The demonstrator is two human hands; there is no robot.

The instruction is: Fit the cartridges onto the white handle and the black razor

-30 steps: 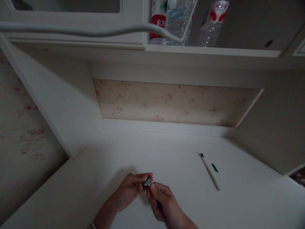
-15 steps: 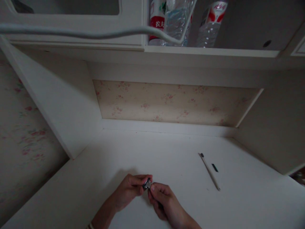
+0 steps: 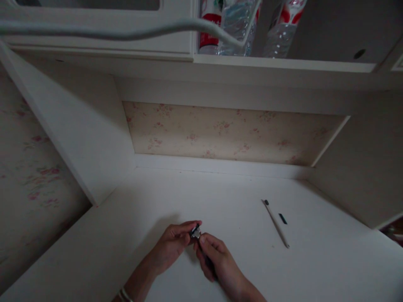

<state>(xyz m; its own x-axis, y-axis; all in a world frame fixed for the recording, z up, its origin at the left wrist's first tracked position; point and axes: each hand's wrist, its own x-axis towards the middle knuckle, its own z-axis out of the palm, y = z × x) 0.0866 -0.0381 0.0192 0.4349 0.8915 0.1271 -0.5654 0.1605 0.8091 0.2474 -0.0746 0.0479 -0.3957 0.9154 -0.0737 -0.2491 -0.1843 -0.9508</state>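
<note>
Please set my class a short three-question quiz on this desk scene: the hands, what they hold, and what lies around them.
1. True or false: the long white pen lies between the left hand and the right hand.
2. The small dark-and-silver metal piece is pinched by: A) the left hand only; B) both hands; C) neither hand.
3. Where do the clear plastic bottles stand?
Key: 1 false, it lies on the white desk to the right of both hands; 2 B; 3 on the shelf above the desk.

pen (image 3: 276, 223) on desk (image 3: 239, 197), right of hands (image 3: 195, 247)
</note>
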